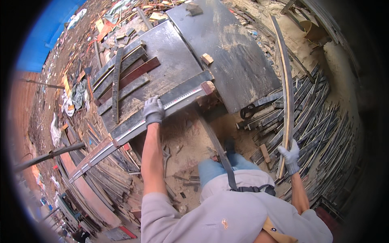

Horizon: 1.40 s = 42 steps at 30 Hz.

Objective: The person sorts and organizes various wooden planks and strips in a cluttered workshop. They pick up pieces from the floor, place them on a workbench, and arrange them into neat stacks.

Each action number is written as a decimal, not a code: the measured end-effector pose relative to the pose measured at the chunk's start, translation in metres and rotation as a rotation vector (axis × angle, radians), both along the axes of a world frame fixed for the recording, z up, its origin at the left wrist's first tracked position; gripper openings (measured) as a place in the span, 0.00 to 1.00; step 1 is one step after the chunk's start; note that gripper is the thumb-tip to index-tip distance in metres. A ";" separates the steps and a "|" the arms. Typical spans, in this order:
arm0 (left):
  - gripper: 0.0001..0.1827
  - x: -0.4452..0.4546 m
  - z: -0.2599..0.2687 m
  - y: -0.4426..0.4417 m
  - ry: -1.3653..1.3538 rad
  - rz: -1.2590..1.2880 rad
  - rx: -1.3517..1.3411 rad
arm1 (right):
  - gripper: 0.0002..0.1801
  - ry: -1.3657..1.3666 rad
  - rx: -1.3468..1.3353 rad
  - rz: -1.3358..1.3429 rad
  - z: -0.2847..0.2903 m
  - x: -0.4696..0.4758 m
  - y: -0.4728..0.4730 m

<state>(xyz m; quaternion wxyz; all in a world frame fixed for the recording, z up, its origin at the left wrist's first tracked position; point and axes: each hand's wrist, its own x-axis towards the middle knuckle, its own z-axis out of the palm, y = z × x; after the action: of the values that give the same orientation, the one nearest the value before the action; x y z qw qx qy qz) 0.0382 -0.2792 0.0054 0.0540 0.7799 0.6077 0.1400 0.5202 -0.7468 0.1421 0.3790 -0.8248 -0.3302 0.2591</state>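
My left hand [154, 111], in a grey glove, rests over a dark wooden strip [185, 86] on the metal-topped work table [170, 39]. Along the strip's near side runs a metal fence with a measuring scale [179, 100]. A small reddish wood block [208, 88] sits at the fence's right end. To the right, my gloved right hand [290, 155] grips the lower end of a long wooden strip [285, 82] with dark faces and a pale edge. That strip points away from me, beside the table.
Several cut boards [127, 73] lie at the table's left, one across the others. An offcut [207, 59] sits by the gap between the metal sheets. A large heap of strips [310, 121] covers the ground at right; stacked long boards [91, 194] lie at left. A strap [218, 148] runs from my waist toward the table.
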 end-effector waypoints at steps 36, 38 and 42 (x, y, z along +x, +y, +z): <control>0.34 -0.042 0.045 -0.029 -0.064 0.015 -0.150 | 0.34 -0.436 0.086 1.851 -0.120 -0.198 0.535; 0.30 -0.048 0.024 -0.055 -0.098 -0.016 -0.422 | 0.44 -0.447 0.046 1.921 -0.132 -0.197 0.500; 0.22 -0.069 -0.011 -0.087 -0.221 0.015 -0.460 | 0.53 -0.399 -0.048 1.899 -0.148 -0.197 0.454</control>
<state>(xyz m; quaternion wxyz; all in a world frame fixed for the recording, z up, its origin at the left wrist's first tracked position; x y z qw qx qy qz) -0.0308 -0.3664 -0.0060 0.2951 0.7226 0.6196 0.0829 0.3229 -0.2926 -0.0060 -0.0677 -0.2512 -0.9113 0.3192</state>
